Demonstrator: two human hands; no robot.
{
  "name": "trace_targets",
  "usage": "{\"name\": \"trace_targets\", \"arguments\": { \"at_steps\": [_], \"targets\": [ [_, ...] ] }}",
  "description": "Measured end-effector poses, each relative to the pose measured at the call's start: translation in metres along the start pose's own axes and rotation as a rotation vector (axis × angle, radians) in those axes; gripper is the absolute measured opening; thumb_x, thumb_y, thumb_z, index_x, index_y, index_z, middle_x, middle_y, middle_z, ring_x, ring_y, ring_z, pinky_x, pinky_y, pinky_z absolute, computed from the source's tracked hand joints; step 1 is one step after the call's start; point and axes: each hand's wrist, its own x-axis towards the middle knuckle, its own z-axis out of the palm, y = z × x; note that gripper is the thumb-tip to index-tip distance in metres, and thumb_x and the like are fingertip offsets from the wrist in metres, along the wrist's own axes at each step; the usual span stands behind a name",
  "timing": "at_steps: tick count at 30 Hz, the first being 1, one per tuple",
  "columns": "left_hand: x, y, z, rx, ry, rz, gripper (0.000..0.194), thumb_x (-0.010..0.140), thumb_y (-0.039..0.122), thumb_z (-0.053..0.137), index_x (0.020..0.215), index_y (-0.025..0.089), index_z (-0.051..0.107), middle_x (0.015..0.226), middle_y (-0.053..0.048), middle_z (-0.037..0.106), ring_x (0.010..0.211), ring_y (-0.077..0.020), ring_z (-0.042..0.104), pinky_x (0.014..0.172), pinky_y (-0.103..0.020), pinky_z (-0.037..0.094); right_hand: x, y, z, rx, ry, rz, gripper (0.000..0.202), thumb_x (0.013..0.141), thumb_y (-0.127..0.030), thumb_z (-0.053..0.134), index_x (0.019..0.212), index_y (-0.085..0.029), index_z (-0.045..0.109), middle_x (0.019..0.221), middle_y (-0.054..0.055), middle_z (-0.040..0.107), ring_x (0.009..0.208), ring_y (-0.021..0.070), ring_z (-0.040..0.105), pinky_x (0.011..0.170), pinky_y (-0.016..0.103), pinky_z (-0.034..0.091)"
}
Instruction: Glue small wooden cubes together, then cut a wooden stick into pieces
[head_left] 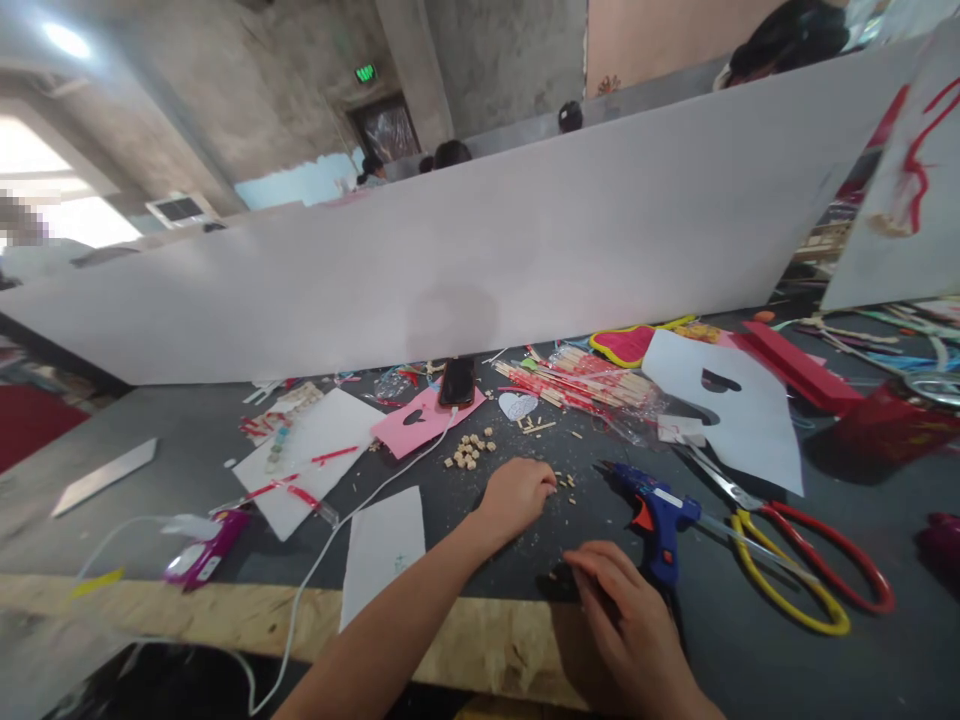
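My left hand rests on the dark table top with its fingers curled. Its fingertips pinch a small pale wooden piece among scattered wooden crumbs. A cluster of small wooden cubes lies just beyond it to the left. My right hand lies nearer to me, and its thumb and fingertips close on a small dark piece at the table's front. A blue glue gun lies right beside my right hand, nozzle pointing left.
Yellow- and red-handled scissors lie right of the glue gun. A phone with a white cable sits on pink paper. White sheets, a bag of sticks and a red box surround them. A white partition board closes the far side.
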Motion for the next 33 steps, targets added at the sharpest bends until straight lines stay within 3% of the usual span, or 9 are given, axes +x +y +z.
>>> {"name": "trace_targets", "arguments": {
  "at_steps": [8, 11, 14, 17, 22, 29, 33],
  "targets": [
    [-0.024, 0.001, -0.015, -0.310, 0.062, -0.077, 0.021, 0.083, 0.022, 0.039, 0.086, 0.017, 0.060, 0.082, -0.002, 0.069, 0.072, -0.0131, 0.059, 0.065, -0.022, 0.042, 0.002, 0.000, -0.001, 0.010, 0.005, -0.004, 0.021, 0.085, -0.018, 0.045, 0.099, -0.023, 0.060, 0.094, 0.007, 0.062, 0.085, 0.0145, 0.062, 0.073, 0.024, 0.051],
    [-0.036, 0.002, -0.013, -0.610, 0.037, -0.160, 0.021, 0.082, 0.023, 0.041, 0.092, 0.014, 0.057, 0.083, -0.004, 0.068, 0.055, -0.0091, 0.052, 0.053, -0.020, 0.038, 0.003, 0.000, -0.001, 0.008, 0.013, -0.008, 0.020, 0.085, -0.018, 0.045, 0.097, -0.022, 0.060, 0.093, 0.007, 0.063, 0.086, 0.0156, 0.062, 0.074, 0.025, 0.051],
    [-0.046, 0.001, -0.011, -0.969, 0.041, -0.252, 0.020, 0.077, 0.027, 0.051, 0.090, 0.014, 0.058, 0.078, -0.004, 0.066, 0.051, -0.0066, 0.045, 0.051, -0.019, 0.035, 0.004, 0.000, -0.001, -0.013, 0.032, -0.008, 0.019, 0.085, -0.019, 0.046, 0.097, -0.021, 0.061, 0.093, 0.008, 0.062, 0.087, 0.0166, 0.062, 0.075, 0.027, 0.051],
    [-0.056, 0.001, -0.011, -1.076, 0.067, -0.276, 0.019, 0.073, 0.029, 0.058, 0.085, 0.015, 0.059, 0.074, -0.002, 0.064, 0.051, -0.0060, 0.043, 0.051, -0.019, 0.033, 0.005, 0.000, 0.000, -0.038, 0.039, -0.012, 0.019, 0.084, -0.020, 0.046, 0.097, -0.020, 0.061, 0.093, 0.008, 0.062, 0.086, 0.0171, 0.062, 0.075, 0.027, 0.051],
    [-0.073, 0.007, -0.010, -1.078, 0.108, -0.250, 0.013, 0.074, 0.027, 0.058, 0.078, 0.014, 0.057, 0.070, -0.001, 0.063, 0.053, -0.0069, 0.044, 0.051, -0.019, 0.031, 0.008, 0.001, 0.001, -0.112, 0.047, -0.012, 0.018, 0.085, -0.021, 0.046, 0.096, -0.021, 0.060, 0.093, 0.008, 0.062, 0.086, 0.0177, 0.061, 0.074, 0.029, 0.051],
    [-0.090, 0.003, -0.013, -0.666, 0.348, -0.071, 0.010, 0.080, 0.022, 0.052, 0.077, 0.019, 0.061, 0.074, 0.000, 0.061, 0.070, -0.0126, 0.051, 0.065, -0.023, 0.038, 0.008, 0.001, 0.002, -0.247, 0.072, 0.015, 0.018, 0.084, -0.025, 0.047, 0.094, -0.022, 0.061, 0.092, 0.007, 0.063, 0.086, 0.0185, 0.061, 0.075, 0.031, 0.051],
    [-0.092, -0.007, -0.017, -0.602, 0.421, -0.054, 0.012, 0.082, 0.022, 0.051, 0.079, 0.020, 0.062, 0.077, 0.000, 0.062, 0.075, -0.0140, 0.053, 0.069, -0.024, 0.039, 0.010, -0.002, 0.002, -0.285, 0.077, 0.041, 0.018, 0.083, -0.027, 0.048, 0.093, -0.021, 0.062, 0.092, 0.007, 0.063, 0.086, 0.0190, 0.061, 0.074, 0.032, 0.052]
  ]
}}
